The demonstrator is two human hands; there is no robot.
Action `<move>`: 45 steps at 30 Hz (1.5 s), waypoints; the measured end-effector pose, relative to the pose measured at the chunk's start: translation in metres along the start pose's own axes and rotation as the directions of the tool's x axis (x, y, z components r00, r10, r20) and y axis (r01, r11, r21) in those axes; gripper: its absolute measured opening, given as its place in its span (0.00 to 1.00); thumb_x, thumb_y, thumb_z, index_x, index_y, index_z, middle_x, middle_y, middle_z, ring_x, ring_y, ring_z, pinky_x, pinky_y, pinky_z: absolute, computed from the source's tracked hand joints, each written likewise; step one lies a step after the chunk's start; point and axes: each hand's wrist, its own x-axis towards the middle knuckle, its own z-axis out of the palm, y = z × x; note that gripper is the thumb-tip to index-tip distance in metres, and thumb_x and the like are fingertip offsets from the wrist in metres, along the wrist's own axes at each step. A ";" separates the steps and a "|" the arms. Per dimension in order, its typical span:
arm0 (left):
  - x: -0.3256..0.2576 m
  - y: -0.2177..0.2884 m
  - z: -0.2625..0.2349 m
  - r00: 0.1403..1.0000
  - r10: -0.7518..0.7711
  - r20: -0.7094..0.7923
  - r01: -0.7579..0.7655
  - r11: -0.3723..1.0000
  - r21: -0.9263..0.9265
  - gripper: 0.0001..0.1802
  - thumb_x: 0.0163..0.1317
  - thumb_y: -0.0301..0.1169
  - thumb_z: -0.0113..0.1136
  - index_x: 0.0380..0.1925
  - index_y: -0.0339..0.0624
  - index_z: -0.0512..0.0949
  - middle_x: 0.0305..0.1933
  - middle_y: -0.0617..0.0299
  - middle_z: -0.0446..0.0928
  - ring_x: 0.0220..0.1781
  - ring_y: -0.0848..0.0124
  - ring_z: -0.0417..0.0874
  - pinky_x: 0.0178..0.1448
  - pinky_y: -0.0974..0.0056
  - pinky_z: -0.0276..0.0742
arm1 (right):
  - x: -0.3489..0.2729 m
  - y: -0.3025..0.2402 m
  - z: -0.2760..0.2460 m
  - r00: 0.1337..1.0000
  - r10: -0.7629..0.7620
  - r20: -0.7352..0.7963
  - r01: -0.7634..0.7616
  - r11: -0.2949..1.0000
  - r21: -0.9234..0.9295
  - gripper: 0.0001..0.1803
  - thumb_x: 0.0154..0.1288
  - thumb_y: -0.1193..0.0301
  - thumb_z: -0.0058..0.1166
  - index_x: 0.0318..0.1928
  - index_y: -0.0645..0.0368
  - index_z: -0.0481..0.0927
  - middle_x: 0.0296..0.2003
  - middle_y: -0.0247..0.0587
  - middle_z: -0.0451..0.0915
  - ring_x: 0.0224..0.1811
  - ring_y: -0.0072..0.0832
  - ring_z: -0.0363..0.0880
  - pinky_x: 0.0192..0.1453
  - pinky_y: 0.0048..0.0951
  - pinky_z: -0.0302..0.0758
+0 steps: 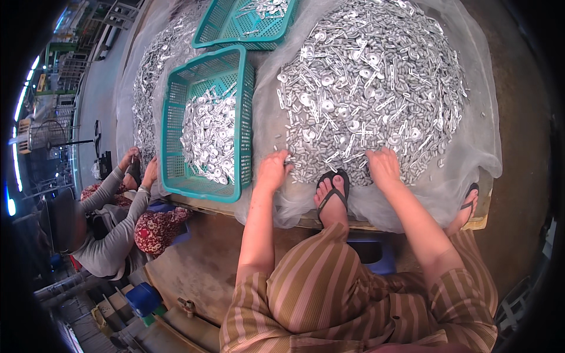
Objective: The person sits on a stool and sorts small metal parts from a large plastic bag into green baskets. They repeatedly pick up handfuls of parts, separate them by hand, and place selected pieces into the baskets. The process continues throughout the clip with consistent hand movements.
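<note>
A wide heap of small grey metal parts [376,76] lies in front of me, mixing pellet-like pieces, flat round discs and long slotted strips. My left hand [272,170] is at the heap's near left edge, thumb and forefinger apart beside some loose pellets. At the near right edge, my right hand [384,166] has its fingers curled down among the parts. Whatever lies under those fingertips is too small and hidden to name. Left of my left hand stands a teal perforated basket [241,117], partly filled with discs and strips.
Another teal basket [235,44] with strips stands beyond the first. Translucent sheeting [479,135] lies under the heap. My sandalled foot [332,197] rests between my hands at the near edge. On the left, another person [112,250] reaches toward a second heap [147,88].
</note>
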 end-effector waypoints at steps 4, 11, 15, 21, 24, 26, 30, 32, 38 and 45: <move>-0.006 -0.004 0.009 0.998 -0.053 0.020 0.050 0.987 0.152 0.14 0.46 0.30 0.64 0.34 0.41 0.74 0.34 0.50 0.76 0.40 0.51 0.77 0.45 0.54 0.71 | 0.008 -0.004 -0.007 0.999 0.018 -0.046 -0.017 1.000 0.010 0.06 0.45 0.78 0.52 0.28 0.57 0.76 0.25 0.45 0.78 0.36 0.38 0.75 0.42 0.37 0.69; 0.008 0.014 0.011 0.998 -0.054 -0.034 0.050 0.993 -0.105 0.15 0.47 0.26 0.61 0.38 0.39 0.73 0.37 0.49 0.75 0.42 0.51 0.75 0.45 0.53 0.71 | 0.006 0.008 -0.009 0.994 0.088 0.069 -0.093 0.993 0.079 0.12 0.43 0.72 0.62 0.32 0.57 0.78 0.27 0.46 0.79 0.36 0.41 0.76 0.43 0.40 0.71; 0.011 0.044 0.034 0.948 0.306 -0.086 -0.316 0.940 -0.132 0.18 0.45 0.23 0.60 0.39 0.41 0.73 0.40 0.50 0.76 0.44 0.54 0.76 0.45 0.55 0.71 | 0.007 0.003 -0.005 0.997 0.058 0.045 -0.058 0.998 0.000 0.12 0.43 0.71 0.63 0.32 0.57 0.79 0.26 0.46 0.79 0.34 0.41 0.76 0.42 0.40 0.71; 0.021 0.054 0.045 0.943 0.332 0.030 -0.330 0.943 -0.052 0.17 0.44 0.26 0.61 0.39 0.45 0.74 0.35 0.56 0.77 0.42 0.61 0.76 0.44 0.58 0.67 | 0.013 0.006 -0.015 0.988 0.098 0.117 -0.101 0.995 0.025 0.09 0.47 0.73 0.58 0.32 0.58 0.78 0.26 0.46 0.78 0.37 0.40 0.76 0.43 0.39 0.70; 0.023 0.058 0.040 0.963 0.256 0.086 -0.258 0.966 0.021 0.20 0.40 0.28 0.66 0.37 0.44 0.75 0.34 0.58 0.77 0.42 0.59 0.76 0.46 0.58 0.69 | 0.012 0.008 -0.022 0.991 0.135 -0.026 -0.128 0.975 0.181 0.09 0.50 0.73 0.57 0.33 0.59 0.77 0.28 0.47 0.77 0.37 0.43 0.75 0.42 0.40 0.70; 0.024 0.062 0.038 0.960 0.279 -0.014 -0.280 0.959 -0.040 0.18 0.40 0.29 0.67 0.35 0.44 0.75 0.34 0.58 0.77 0.41 0.59 0.76 0.46 0.58 0.69 | 0.014 0.006 -0.022 0.984 0.125 -0.127 -0.087 0.959 0.271 0.09 0.51 0.72 0.57 0.34 0.60 0.75 0.29 0.48 0.77 0.37 0.44 0.75 0.42 0.40 0.70; 0.023 0.069 0.044 0.967 0.246 -0.073 -0.250 0.967 -0.050 0.16 0.41 0.29 0.66 0.33 0.43 0.76 0.34 0.58 0.77 0.41 0.59 0.76 0.46 0.59 0.69 | 0.020 -0.003 -0.005 0.995 -0.061 -0.081 0.081 0.958 0.274 0.10 0.53 0.73 0.55 0.35 0.62 0.72 0.30 0.48 0.76 0.37 0.46 0.74 0.43 0.41 0.70; 0.024 0.066 0.046 0.958 0.280 -0.068 -0.282 0.959 -0.026 0.16 0.42 0.28 0.65 0.34 0.43 0.75 0.34 0.57 0.77 0.41 0.58 0.76 0.47 0.58 0.69 | 0.020 -0.010 0.000 0.987 -0.146 0.064 0.132 0.974 0.182 0.06 0.54 0.75 0.49 0.34 0.61 0.71 0.30 0.47 0.76 0.38 0.44 0.75 0.43 0.40 0.70; 0.022 0.059 0.031 0.997 0.074 -0.024 -0.077 0.973 -0.218 0.15 0.45 0.25 0.60 0.37 0.40 0.74 0.35 0.52 0.76 0.42 0.55 0.75 0.47 0.58 0.70 | 0.011 -0.013 0.012 0.985 -0.173 0.027 0.170 0.981 0.090 0.07 0.56 0.75 0.41 0.35 0.57 0.73 0.30 0.43 0.78 0.37 0.38 0.77 0.44 0.41 0.69; 0.014 0.071 0.050 0.973 0.230 0.034 -0.230 0.973 0.002 0.13 0.47 0.28 0.61 0.36 0.44 0.75 0.32 0.52 0.78 0.40 0.54 0.78 0.42 0.55 0.74 | 0.011 -0.024 0.007 0.991 -0.092 0.093 0.090 0.996 0.023 0.07 0.54 0.74 0.45 0.34 0.56 0.74 0.24 0.42 0.78 0.35 0.38 0.77 0.40 0.37 0.71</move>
